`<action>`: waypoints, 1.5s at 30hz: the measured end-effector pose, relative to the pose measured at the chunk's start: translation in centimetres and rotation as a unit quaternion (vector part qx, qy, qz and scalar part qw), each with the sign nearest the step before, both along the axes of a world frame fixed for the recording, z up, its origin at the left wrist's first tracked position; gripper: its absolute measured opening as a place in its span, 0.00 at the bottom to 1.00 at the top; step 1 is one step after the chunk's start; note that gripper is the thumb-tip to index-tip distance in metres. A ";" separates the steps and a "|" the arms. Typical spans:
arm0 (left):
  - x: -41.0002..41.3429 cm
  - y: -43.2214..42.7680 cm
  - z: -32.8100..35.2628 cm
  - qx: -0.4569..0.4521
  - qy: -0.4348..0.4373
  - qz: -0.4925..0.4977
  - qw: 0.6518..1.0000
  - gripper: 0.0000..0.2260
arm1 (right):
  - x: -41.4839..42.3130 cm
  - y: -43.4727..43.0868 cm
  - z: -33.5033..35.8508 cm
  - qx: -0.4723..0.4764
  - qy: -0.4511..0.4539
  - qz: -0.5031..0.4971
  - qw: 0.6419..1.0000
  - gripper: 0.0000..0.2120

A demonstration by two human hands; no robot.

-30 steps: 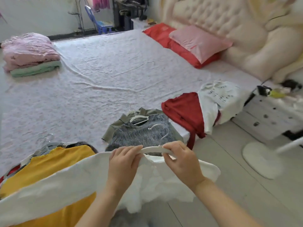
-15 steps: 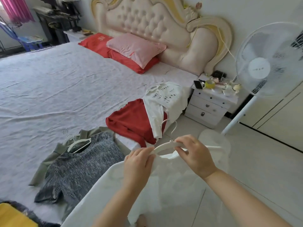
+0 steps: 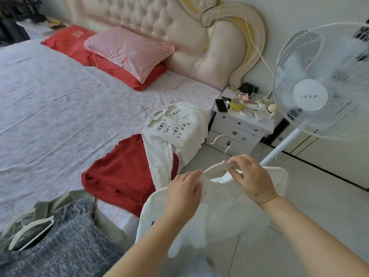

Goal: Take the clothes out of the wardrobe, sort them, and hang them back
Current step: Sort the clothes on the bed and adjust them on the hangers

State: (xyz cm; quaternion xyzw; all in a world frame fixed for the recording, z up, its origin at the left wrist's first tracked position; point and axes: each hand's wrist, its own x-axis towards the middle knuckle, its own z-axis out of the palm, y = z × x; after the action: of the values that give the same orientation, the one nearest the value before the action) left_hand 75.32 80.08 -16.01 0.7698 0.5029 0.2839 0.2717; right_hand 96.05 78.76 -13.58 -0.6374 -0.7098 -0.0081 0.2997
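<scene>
I hold a white garment (image 3: 223, 212) on a white hanger (image 3: 216, 167) over the floor beside the bed. My left hand (image 3: 184, 193) pinches the garment's left shoulder at the collar. My right hand (image 3: 252, 177) grips the hanger's top just below its metal hook. On the bed's near edge lie a red top (image 3: 119, 172), a white printed shirt (image 3: 175, 130) partly over it, and a grey knit top (image 3: 65, 248) on a white hanger over an olive garment (image 3: 79, 196).
A white standing fan (image 3: 319, 86) stands at the right, its pole close to my right hand. A white nightstand (image 3: 237, 130) with small items sits between bed and fan. Red and pink pillows (image 3: 127, 50) lie by the padded headboard. Tiled floor lies below.
My view has swung right, bringing the fan and nightstand into view and losing the yellow garment. Both hands kept hold of the white garment and hanger, carrying it to the right.
</scene>
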 end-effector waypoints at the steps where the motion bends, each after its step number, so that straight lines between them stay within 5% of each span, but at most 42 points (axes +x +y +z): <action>1: 1.0 1.6 -0.2 -0.004 0.001 -0.002 1.000 0.21 | 1.1 1.8 -0.2 0.002 -0.004 0.001 1.000 0.11; 10: 11.8 15.5 -1.1 -0.030 0.003 0.073 0.997 0.19 | 11.5 19.1 -2.6 -0.017 0.009 0.066 0.998 0.09; 22: 16.0 33.6 -2.4 -0.123 0.024 0.127 0.984 0.21 | 15.5 40.9 -4.4 -0.073 -0.015 0.136 0.988 0.11; 32: 11.9 47.1 -5.3 -0.150 0.007 0.208 0.967 0.20 | 10.0 57.9 -7.5 -0.152 -0.017 0.214 0.965 0.10; 45: 5.4 58.6 -13.6 -0.221 0.018 0.383 0.897 0.22 | -1.2 74.1 -18.4 -0.271 -0.035 0.319 0.908 0.08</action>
State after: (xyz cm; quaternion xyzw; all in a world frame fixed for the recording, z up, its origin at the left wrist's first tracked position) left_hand 80.72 138.64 -29.61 0.4429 0.8136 0.2332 0.2958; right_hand 94.89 152.90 -31.98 -0.4328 -0.8602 0.2582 0.0774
